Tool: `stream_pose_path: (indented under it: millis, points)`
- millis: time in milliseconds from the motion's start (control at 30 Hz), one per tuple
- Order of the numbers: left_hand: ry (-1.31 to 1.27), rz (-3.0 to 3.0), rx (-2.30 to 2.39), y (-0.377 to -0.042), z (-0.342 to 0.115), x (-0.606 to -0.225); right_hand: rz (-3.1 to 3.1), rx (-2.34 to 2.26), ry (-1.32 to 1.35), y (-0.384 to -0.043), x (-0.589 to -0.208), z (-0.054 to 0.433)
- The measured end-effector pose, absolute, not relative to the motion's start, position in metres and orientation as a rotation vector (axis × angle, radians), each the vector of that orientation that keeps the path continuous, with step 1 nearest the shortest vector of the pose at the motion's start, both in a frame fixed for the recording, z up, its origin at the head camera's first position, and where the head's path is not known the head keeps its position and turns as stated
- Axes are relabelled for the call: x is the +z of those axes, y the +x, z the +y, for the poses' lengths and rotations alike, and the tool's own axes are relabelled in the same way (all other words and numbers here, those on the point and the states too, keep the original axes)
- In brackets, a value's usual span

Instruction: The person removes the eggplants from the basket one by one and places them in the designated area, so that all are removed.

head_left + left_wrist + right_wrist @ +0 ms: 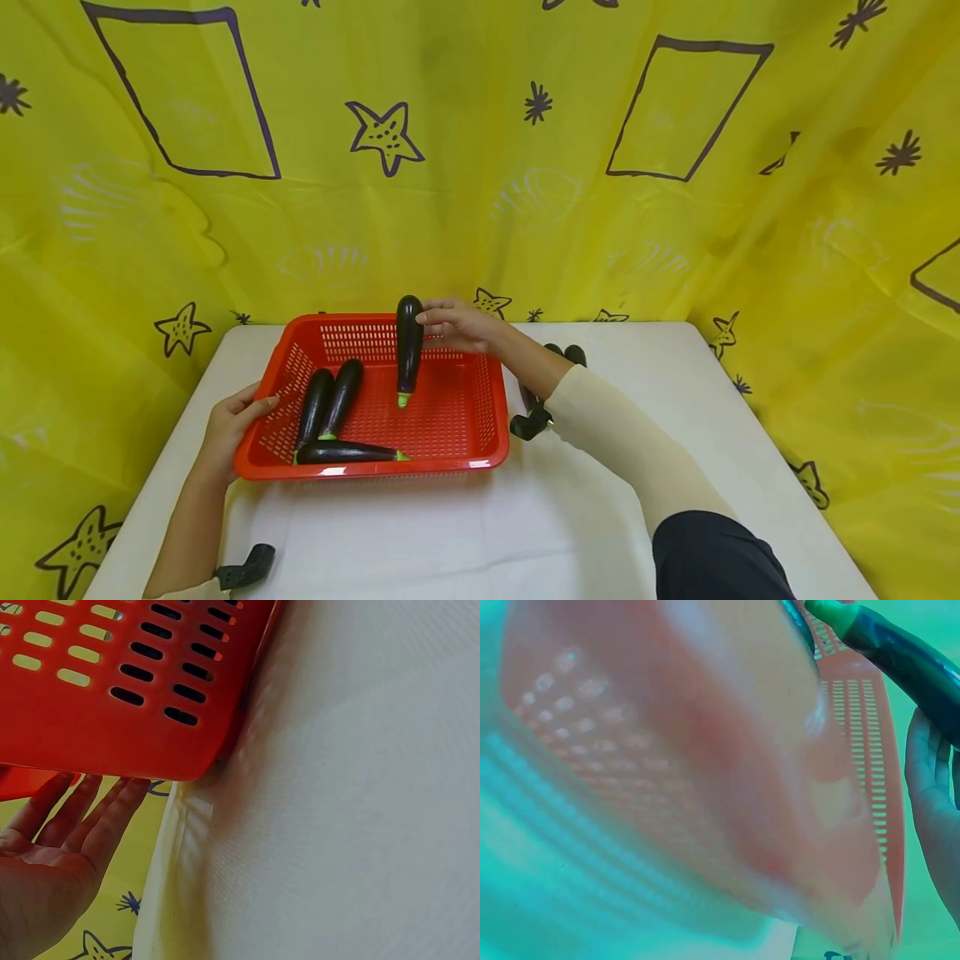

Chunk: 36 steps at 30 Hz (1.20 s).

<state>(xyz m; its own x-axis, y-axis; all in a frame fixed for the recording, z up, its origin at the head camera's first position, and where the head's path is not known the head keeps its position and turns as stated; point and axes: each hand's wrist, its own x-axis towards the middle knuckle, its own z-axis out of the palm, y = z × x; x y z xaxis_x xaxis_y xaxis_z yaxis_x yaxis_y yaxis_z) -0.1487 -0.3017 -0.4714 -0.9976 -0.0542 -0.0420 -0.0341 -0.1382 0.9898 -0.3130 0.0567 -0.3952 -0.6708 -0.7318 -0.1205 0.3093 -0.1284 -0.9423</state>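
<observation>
My right hand [459, 327] pinches a dark, glossy eggplant [408, 346] by its upper part, over the back half of a red plastic basket [372, 472]. The eggplant hangs nearly upright, its green stem end down. In the right wrist view the same eggplant [907, 660] shows at upper right beside my fingers. My left hand [234, 429] grips the basket's left rim, thumb on top; in the left wrist view the fingers reach the rim from outside. Inside the basket, two eggplants [343, 398] lean side by side at left, and another [345, 452] lies along the front wall.
To the right of the basket, more eggplants [575, 355] lie on the white table [600, 533], partly hidden by my right forearm. Yellow patterned curtains [465, 208] stand behind and on both sides. Dark bands sit on both wrists.
</observation>
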Motion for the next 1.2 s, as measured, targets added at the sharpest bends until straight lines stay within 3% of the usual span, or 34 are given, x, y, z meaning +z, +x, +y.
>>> stream_pose_path:
  millis: [1200]
  points:
    - [0.134, -2.003, -2.395, -0.152, -0.302, -0.473, 1.434, -2.041, -0.448, -0.291, -0.396, 0.105]
